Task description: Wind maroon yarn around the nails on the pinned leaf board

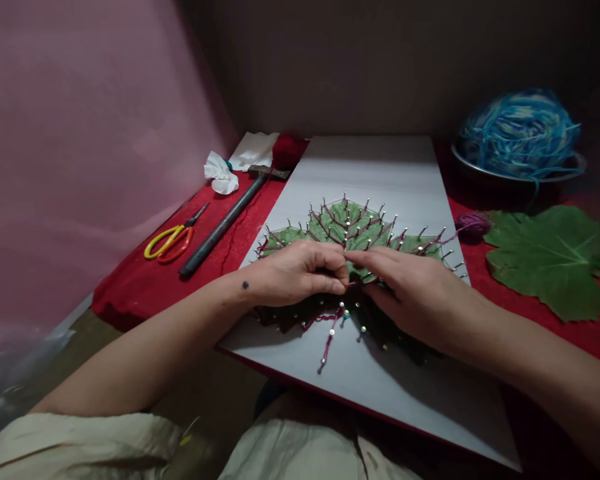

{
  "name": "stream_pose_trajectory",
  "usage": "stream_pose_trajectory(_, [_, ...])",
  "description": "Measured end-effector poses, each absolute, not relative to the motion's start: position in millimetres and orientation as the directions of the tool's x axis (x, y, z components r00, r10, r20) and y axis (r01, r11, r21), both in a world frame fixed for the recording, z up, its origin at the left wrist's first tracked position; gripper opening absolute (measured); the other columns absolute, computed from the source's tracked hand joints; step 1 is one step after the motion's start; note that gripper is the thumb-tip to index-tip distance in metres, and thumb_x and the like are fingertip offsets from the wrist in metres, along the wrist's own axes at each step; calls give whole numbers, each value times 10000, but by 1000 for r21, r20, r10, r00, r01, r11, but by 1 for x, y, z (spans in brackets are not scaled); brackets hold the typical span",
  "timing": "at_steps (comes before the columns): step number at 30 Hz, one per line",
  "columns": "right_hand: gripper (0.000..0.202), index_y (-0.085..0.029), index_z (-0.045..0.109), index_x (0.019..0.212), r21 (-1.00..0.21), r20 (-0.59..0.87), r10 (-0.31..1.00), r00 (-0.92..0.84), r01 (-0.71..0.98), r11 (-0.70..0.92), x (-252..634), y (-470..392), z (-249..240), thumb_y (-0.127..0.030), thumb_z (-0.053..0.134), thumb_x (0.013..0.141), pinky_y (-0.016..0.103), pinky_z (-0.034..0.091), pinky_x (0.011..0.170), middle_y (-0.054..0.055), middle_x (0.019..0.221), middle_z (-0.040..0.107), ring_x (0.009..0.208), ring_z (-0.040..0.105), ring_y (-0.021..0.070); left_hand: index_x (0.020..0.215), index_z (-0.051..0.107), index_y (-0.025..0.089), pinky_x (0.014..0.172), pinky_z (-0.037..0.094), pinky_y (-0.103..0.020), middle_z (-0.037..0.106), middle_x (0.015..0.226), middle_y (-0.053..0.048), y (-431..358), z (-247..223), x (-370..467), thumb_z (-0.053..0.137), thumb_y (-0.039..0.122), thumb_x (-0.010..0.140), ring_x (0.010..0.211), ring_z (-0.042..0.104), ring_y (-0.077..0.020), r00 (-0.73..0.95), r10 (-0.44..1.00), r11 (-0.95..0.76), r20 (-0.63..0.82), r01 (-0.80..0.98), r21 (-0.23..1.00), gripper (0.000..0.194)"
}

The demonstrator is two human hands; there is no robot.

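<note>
- Two hands meet over the leaf on the white board, near the middle of the front edge of the desk
- The left hand is pinched narrow, with purple thread at its thumb and fingertips; the right hand reaches long-fingered over the leaf, and whether it grips the thread I cannot tell
- The green leaf lies flat, ringed by upright nails, several already joined by thread
- The step in hand looks like winding thread among the middle nails; the next move seems to call for even tension and a clear path round each nail head, without tearing the leaf
- Hidden: the leaf's centre under the fingers, and the right thumb tip
- Hard to make out: the shadowed lower lobes; the right forearm is cut off by the picture's edge
</note>
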State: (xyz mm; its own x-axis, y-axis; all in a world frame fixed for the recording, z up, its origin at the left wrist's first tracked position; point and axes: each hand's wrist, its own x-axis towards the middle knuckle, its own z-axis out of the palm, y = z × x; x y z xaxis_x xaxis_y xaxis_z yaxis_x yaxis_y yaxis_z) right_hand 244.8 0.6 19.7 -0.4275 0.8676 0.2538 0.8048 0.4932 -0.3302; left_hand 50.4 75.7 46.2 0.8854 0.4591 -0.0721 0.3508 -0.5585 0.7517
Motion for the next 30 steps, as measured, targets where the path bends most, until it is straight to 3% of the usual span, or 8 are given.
stream_pose_trajectory(2, [213,-175,654,957,-313,220,878,-425,822,476,241,4,17,-151,466,860,307,484,671,64,883,672,782,635,188,747,610,156,808,397,-258,565,799,6,75,43,48,572,156,859,818,522,-121,893,450,-638,-32,346,688,119])
stream_pose_trajectory(4, [200,-167,658,833,-324,239,875,-422,815,481,240,4,16,-177,466,887,280,463,641,52,808,653,723,616,163,740,605,162,821,371,-278,571,796,1,74,40,46,567,177,875,840,492,-139,899,438,-717,-1,350,603,141])
stream_pose_trajectory(9, [157,-174,661,811,-387,272,865,-422,775,500,243,0,18,-184,522,883,237,423,596,13,745,643,664,593,125,734,561,152,812,348,-296,542,819,-18,69,38,48,505,117,882,858,428,-161,883,469,-784,7,412,464,162])
stream_pose_trajectory(16, [150,-191,679,799,-412,327,854,-404,753,514,247,7,21,-162,542,852,218,409,584,-3,714,661,634,590,110,716,587,145,794,351,-302,545,823,-33,69,42,62,499,49,819,852,437,-171,825,555,-761,-110,556,335,166])
stream_pose_trajectory(20, [137,-194,683,795,-426,379,863,-333,765,483,251,13,19,-162,553,825,215,410,562,-6,682,673,599,589,108,709,626,152,764,357,-285,584,769,-26,78,44,72,546,84,803,833,479,-163,835,531,-766,-146,546,339,141])
stream_pose_trajectory(26, [127,-174,685,764,-307,439,844,-307,832,462,257,14,16,-137,568,795,230,420,567,16,717,695,618,608,123,705,688,166,733,380,-283,619,719,-31,81,44,82,555,58,738,776,514,-156,841,524,-773,-136,537,340,174])
stream_pose_trajectory(30, [131,-174,696,780,-338,422,844,-331,806,485,260,12,16,-140,571,798,224,421,575,14,713,690,631,609,116,708,698,163,711,397,-282,632,740,-38,75,45,86,575,95,714,760,544,-155,796,590,-717,-137,594,363,140])
